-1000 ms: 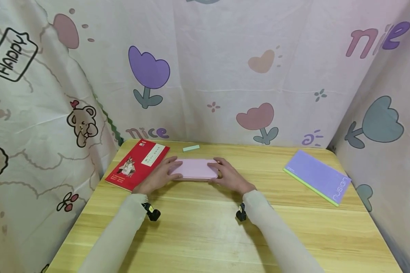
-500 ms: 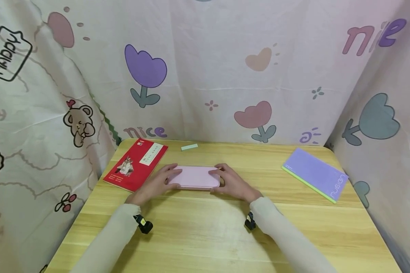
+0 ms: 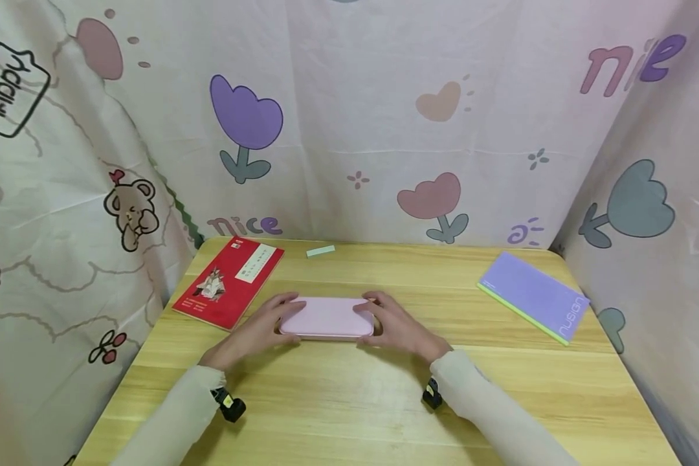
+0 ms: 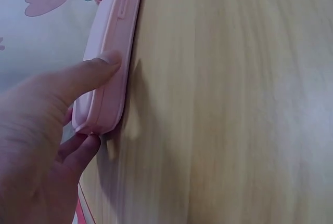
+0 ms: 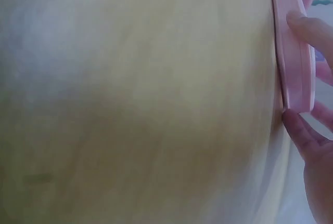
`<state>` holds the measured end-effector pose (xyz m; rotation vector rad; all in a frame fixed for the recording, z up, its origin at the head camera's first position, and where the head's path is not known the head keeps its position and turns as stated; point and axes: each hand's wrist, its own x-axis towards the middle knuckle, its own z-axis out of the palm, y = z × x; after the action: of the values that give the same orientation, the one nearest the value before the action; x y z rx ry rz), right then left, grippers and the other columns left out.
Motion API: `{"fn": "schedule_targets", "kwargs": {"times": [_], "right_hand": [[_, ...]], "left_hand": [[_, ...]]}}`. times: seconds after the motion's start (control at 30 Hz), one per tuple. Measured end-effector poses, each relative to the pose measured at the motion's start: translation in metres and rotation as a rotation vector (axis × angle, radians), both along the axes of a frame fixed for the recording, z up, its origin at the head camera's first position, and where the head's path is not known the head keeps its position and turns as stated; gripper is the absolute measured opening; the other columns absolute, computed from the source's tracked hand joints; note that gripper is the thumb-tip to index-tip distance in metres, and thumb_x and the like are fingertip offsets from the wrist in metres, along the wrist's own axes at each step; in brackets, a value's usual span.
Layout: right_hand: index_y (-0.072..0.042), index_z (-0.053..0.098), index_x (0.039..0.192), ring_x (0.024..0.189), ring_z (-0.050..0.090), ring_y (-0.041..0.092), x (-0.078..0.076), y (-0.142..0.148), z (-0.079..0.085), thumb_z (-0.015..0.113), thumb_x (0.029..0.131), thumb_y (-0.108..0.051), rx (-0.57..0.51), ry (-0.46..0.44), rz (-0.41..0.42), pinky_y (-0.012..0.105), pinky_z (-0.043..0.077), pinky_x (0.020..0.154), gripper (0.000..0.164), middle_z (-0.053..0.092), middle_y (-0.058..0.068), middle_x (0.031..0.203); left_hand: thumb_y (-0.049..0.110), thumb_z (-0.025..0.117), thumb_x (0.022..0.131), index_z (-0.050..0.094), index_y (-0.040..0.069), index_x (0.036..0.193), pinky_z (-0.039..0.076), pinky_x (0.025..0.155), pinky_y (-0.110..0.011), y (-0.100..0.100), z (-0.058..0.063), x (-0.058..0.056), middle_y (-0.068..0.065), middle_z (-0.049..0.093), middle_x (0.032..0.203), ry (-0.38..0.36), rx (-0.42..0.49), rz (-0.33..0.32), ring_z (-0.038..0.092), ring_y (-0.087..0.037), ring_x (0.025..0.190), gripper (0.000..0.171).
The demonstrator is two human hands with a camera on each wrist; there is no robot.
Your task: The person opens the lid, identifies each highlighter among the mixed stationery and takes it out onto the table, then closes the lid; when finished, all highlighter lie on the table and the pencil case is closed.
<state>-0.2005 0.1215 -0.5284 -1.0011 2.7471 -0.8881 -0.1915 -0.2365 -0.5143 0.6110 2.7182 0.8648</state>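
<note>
The left wrist view shows a tab (image 4: 123, 8) on the case (image 3: 327, 317), hidden from the head view. Just right of the red book (image 3: 230, 283), left hand (image 3: 256, 331) and right hand (image 3: 403, 330) pinch the case's ends, thumbs (image 4: 96, 73) in front.

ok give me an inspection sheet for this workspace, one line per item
Surface: wood-grain table, dry-looking where visible
Job's things: pink case, closed, held lengthwise between both hands; contact with the table unclear
Clutter: red booklet at left, pale green strip near the far edge, purple notebook at right
Grips: left grip holds its left end, right grip its right
Cables: nothing seen
Surroundings: patterned curtain behind and both sides
</note>
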Motion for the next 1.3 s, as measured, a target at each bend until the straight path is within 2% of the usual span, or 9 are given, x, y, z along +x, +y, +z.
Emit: {"fn": "schedule_targets", "kwargs": {"times": [0.17, 0.33, 0.57, 1.0, 1.23, 1.3], "right_hand": [[-0.019, 0.064, 0.148, 0.159, 0.039, 0.036, 0.000, 0.001, 0.001, 0.089, 0.092, -0.042, 0.036, 0.021, 0.008, 0.056, 0.041, 0.128, 0.066, 0.039, 0.013, 0.174], [-0.022, 0.058, 0.158, 0.158, 0.041, 0.033, -0.003, -0.005, 0.001, 0.084, 0.094, -0.048, 0.108, 0.063, 0.061, 0.052, 0.041, 0.129, 0.074, 0.039, 0.011, 0.175], [-0.028, 0.050, 0.165, 0.151, 0.048, 0.033, -0.004, -0.015, 0.001, 0.079, 0.096, -0.057, 0.182, 0.126, 0.081, 0.050, 0.045, 0.126, 0.080, 0.043, 0.012, 0.172], [-0.022, 0.054, 0.162, 0.143, 0.056, 0.040, -0.007, -0.017, 0.004, 0.076, 0.099, -0.056, 0.191, 0.192, 0.138, 0.053, 0.056, 0.115, 0.075, 0.053, 0.018, 0.165], [-0.019, 0.054, 0.162, 0.140, 0.059, 0.042, -0.010, -0.018, 0.005, 0.071, 0.102, -0.058, 0.233, 0.253, 0.183, 0.052, 0.057, 0.114, 0.074, 0.053, 0.021, 0.163], [-0.016, 0.057, 0.160, 0.139, 0.062, 0.042, -0.012, -0.018, 0.007, 0.070, 0.104, -0.052, 0.183, 0.244, 0.183, 0.051, 0.057, 0.114, 0.068, 0.057, 0.022, 0.160]], "left_hand": [[0.027, 0.088, 0.093, 0.052, 0.024, 0.163, 0.042, 0.124, -0.068, -0.001, 0.001, 0.000, -0.015, 0.030, 0.178, -0.022, 0.000, -0.007, 0.032, -0.044, 0.161, 0.079], [0.033, 0.090, 0.091, 0.049, 0.031, 0.164, 0.041, 0.124, -0.069, -0.003, 0.001, -0.004, -0.012, 0.028, 0.179, -0.057, -0.021, -0.009, 0.030, -0.041, 0.161, 0.083], [0.045, 0.091, 0.088, 0.046, 0.036, 0.164, 0.045, 0.122, -0.066, 0.000, -0.005, -0.009, -0.007, 0.036, 0.175, -0.022, -0.048, -0.022, 0.036, -0.034, 0.157, 0.089], [0.044, 0.091, 0.088, 0.044, 0.037, 0.165, 0.050, 0.118, -0.063, -0.002, -0.007, -0.005, -0.008, 0.041, 0.169, 0.013, -0.093, -0.015, 0.040, -0.032, 0.152, 0.091], [0.044, 0.091, 0.088, 0.042, 0.039, 0.166, 0.051, 0.117, -0.062, -0.004, -0.007, -0.005, -0.009, 0.041, 0.168, 0.017, -0.096, -0.026, 0.040, -0.032, 0.151, 0.092], [0.043, 0.091, 0.088, 0.041, 0.039, 0.166, 0.052, 0.116, -0.062, -0.006, -0.007, -0.006, -0.009, 0.042, 0.167, 0.025, -0.090, -0.034, 0.041, -0.031, 0.150, 0.092]]}}
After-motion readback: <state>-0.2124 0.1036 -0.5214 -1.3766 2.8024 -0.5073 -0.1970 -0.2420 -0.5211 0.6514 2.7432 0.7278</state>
